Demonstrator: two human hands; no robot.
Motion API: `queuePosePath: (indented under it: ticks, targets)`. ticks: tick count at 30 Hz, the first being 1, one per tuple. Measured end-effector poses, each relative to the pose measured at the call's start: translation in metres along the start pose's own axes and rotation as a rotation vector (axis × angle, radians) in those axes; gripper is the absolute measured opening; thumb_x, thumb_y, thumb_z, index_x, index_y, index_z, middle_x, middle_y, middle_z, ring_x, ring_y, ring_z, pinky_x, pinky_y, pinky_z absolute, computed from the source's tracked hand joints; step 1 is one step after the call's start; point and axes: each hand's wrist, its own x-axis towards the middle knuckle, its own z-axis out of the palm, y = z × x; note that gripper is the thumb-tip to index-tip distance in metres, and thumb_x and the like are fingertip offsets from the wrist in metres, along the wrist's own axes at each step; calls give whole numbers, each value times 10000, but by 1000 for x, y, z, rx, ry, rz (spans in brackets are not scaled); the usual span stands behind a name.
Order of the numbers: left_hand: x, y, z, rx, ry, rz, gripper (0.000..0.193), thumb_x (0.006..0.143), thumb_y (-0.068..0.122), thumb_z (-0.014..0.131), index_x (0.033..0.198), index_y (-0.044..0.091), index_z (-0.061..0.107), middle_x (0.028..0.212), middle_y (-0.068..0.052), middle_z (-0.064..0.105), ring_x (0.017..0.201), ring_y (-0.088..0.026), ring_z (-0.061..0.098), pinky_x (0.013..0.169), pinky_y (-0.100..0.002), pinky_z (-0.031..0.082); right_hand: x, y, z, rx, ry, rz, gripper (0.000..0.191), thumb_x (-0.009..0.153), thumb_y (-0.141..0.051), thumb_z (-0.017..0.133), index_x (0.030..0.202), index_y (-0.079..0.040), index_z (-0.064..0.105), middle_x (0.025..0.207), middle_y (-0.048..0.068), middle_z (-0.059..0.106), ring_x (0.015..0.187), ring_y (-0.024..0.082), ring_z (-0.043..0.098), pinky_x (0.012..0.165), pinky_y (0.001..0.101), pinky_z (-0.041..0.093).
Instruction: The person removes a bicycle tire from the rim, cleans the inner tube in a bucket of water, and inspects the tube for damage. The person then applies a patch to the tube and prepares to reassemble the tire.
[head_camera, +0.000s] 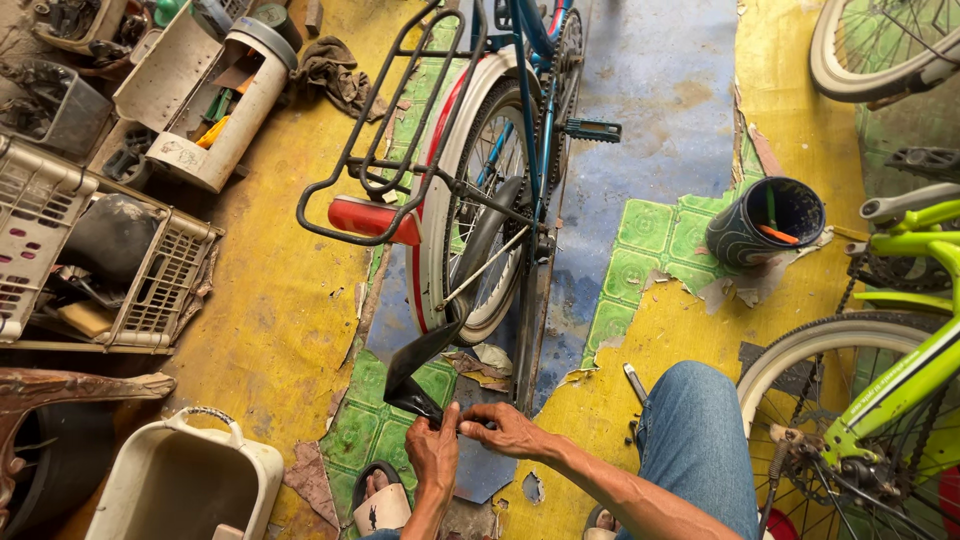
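— Black rubber inner tube, where did it lie?
— It hung from the blue bicycle's rear wheel down to the floor's near edge.
— And the hands?
— Left hand and right hand both pinched shut on its end.

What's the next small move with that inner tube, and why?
Probably draw more black inner tube out toward the body. Both the left hand and right hand pinch its near end low by the floor, while the rest still runs up against the rear wheel of the blue bicycle.
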Motion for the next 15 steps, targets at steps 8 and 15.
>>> queuePosePath:
  ticks: [8, 15]
  targets:
    - [1, 1, -7, -45, 5, 51, 461, 839, 330, 831, 587, 32, 587, 528, 7, 479, 503, -117, 387, 470, -337, 317, 15, 5, 4, 104, -47, -110, 385, 1013, -407, 673, 1027, -22, 680, 774, -12, 624, 690, 90, 533, 611, 306, 463]
    - [-5, 18, -16, -118, -6, 53, 505, 843, 362, 819, 550, 29, 578, 494, 19, 437, 472, -114, 358, 451, -347, 273, 14, -7, -4, 342, -132, 88, 368, 1005, -441, 615, 1072, -87, 689, 675, -65, 469, 602, 71, 398, 535, 286, 348]
